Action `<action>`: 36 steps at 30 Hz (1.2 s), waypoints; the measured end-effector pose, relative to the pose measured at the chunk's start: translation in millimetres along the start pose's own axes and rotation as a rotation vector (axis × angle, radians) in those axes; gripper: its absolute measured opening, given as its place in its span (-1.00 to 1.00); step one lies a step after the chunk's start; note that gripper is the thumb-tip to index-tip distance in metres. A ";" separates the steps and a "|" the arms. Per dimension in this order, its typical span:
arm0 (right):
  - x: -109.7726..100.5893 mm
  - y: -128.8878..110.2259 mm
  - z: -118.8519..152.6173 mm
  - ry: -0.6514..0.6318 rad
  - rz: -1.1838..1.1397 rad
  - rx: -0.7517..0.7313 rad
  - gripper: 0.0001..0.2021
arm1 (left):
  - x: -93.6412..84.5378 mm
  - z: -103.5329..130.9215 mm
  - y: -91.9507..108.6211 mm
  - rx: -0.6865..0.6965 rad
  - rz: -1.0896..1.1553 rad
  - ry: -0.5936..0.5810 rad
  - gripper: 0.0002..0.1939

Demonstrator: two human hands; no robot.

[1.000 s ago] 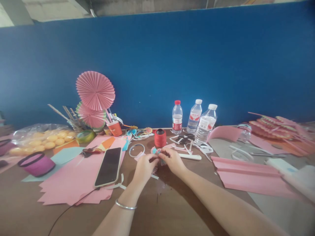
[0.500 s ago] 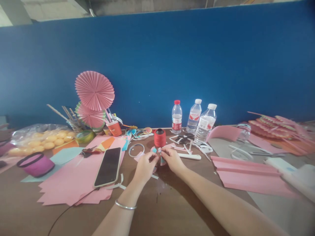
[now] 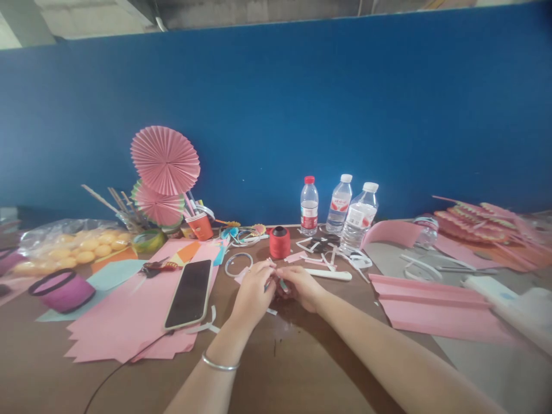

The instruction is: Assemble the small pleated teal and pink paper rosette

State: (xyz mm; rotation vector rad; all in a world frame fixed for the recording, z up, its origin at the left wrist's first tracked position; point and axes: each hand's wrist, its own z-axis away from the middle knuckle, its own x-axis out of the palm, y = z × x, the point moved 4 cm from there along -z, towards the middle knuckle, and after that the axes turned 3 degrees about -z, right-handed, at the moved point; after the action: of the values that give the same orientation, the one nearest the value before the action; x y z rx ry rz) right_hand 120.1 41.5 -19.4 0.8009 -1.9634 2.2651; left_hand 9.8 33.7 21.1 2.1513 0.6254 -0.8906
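Observation:
Fingertips together, my left hand [image 3: 257,287] and my right hand [image 3: 301,286] meet above the brown table. Between them they hold a small pleated paper piece [image 3: 283,286]; most of it is covered by my fingers, with only a bluish-white bit showing. Just behind my hands stands a spool of red thread [image 3: 280,244]. A clear ring, like a tape roll [image 3: 238,265], lies to the left of the spool. The white handle of a tool [image 3: 330,275] rests beyond my right hand.
On the left, a phone [image 3: 188,294] lies on pink paper sheets [image 3: 116,322] beside a purple fabric band [image 3: 62,290]. Pleated pink paper fans [image 3: 166,160] stand behind. Plastic bottles [image 3: 309,207] line the blue partition [image 3: 259,115]. Folded pink paper [image 3: 435,305] lies right.
My hands have closed in around the pleated paper piece, hiding most of it. My left hand has turned over it, and the fingers of both hands are more curled.

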 end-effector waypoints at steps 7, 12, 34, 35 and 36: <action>-7.1 -1.0 -6.3 0.089 0.283 -0.095 -0.69 | -1.7 0.4 -7.8 -0.117 -0.058 0.026 -0.85; -10.9 -5.9 -7.5 0.149 0.422 -0.236 -0.79 | 1.4 2.2 -11.8 -0.209 0.045 0.008 -0.84; -9.5 -16.4 -1.0 0.239 0.645 -0.359 -0.90 | 9.0 2.0 -14.6 -0.453 0.465 -0.043 -0.77; -9.5 -16.8 -0.6 0.244 0.656 -0.353 -0.90 | 8.7 2.2 -13.6 -0.455 0.466 -0.051 -0.77; -9.5 -17.0 -0.3 0.248 0.671 -0.350 -0.89 | 8.6 2.5 -12.9 -0.456 0.467 -0.059 -0.77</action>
State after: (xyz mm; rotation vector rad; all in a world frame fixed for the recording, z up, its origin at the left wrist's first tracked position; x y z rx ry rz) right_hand 134.2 48.0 -7.8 -0.2026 -2.6522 2.0239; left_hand 6.0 41.2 7.9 1.7420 0.2424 -0.4951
